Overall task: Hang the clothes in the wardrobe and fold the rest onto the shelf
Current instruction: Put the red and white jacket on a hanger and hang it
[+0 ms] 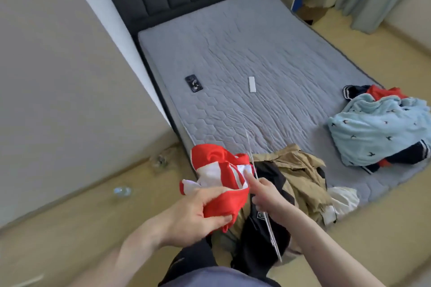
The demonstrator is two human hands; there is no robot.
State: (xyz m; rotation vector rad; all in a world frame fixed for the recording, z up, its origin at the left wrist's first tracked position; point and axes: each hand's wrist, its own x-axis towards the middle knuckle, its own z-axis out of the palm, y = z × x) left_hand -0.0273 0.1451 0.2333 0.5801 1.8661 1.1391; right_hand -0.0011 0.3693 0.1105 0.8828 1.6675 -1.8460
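At lower centre, our left hand (198, 209) clutches a bunched red-and-white garment (219, 175) over the bed's (233, 53) near corner. Just right, our right hand (268, 196) grips a thin white hanger (270, 223), forefinger touching the garment. Further right lies a tan-and-black clothes heap (300, 177).

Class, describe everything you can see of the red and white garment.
The red and white garment is thin, smooth-looking fabric, red with white panels, bunched and crumpled rather than spread out. It is held up over the foot of the bed. The left hand grips its lower edge; the right hand, holding a thin hanger, touches it with a finger.
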